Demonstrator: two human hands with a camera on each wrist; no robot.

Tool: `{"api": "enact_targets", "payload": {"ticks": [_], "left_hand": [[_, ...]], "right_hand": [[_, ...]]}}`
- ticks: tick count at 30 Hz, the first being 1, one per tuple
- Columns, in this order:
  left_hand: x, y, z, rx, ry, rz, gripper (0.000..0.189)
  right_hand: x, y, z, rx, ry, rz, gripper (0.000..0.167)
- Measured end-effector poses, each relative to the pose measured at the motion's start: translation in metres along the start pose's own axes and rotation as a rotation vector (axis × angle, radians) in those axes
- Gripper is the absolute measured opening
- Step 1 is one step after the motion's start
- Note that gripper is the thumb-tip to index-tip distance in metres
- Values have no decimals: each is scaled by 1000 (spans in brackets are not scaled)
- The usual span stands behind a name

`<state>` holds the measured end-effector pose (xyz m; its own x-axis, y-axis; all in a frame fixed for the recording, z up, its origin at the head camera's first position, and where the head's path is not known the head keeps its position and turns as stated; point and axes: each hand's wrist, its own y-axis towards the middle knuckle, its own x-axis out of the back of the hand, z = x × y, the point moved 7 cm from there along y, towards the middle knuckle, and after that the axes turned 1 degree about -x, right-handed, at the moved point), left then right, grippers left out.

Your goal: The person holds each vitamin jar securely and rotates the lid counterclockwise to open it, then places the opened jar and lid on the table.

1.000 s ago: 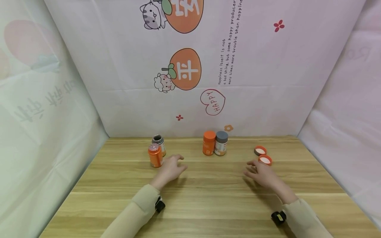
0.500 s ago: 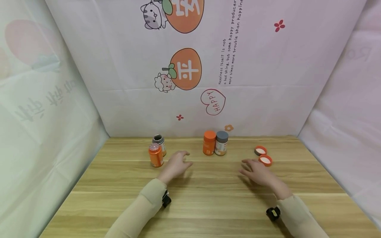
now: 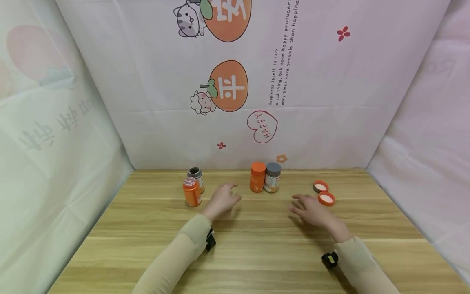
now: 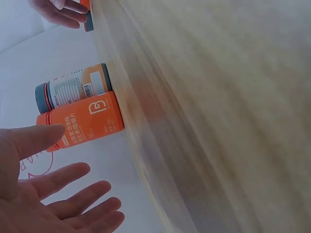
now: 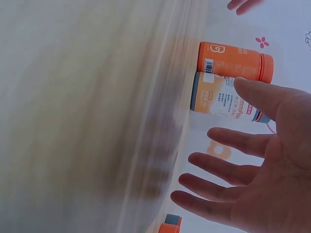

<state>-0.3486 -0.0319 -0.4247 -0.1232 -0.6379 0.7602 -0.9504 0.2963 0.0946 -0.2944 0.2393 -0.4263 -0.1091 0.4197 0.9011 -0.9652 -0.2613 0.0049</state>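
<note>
Two capped bottles stand side by side at the back middle of the table: an orange bottle (image 3: 257, 178) and a grey-capped bottle (image 3: 272, 178) with a printed label. My left hand (image 3: 222, 201) hovers to their left, fingers spread and holding nothing. On their other side is my right hand (image 3: 310, 209), likewise with nothing in it. In the left wrist view the thumb overlaps the orange bottle (image 4: 86, 121). The right wrist view has the right thumb in front of the labelled bottle (image 5: 223, 97).
Left of the left hand stand an orange bottle without a cap (image 3: 192, 192) and, behind it, an open grey-necked bottle (image 3: 195, 174). Two upturned caps, one grey and orange (image 3: 320, 186), one orange (image 3: 326, 199), lie beyond the right hand. A printed white cloth (image 3: 312, 122) backs the table.
My left hand has moved right and slightly forward, away from the uncapped bottles. My right hand has moved left, away from the caps. The bottles and caps stay put.
</note>
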Motion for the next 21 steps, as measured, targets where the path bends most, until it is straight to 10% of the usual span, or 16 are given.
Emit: {"api": "enact_targets", "payload": {"ticks": [21], "left_hand": [[-14, 25, -2, 14, -20, 45, 50]], "right_hand": [[-10, 14, 11, -11, -12, 8, 55]]}}
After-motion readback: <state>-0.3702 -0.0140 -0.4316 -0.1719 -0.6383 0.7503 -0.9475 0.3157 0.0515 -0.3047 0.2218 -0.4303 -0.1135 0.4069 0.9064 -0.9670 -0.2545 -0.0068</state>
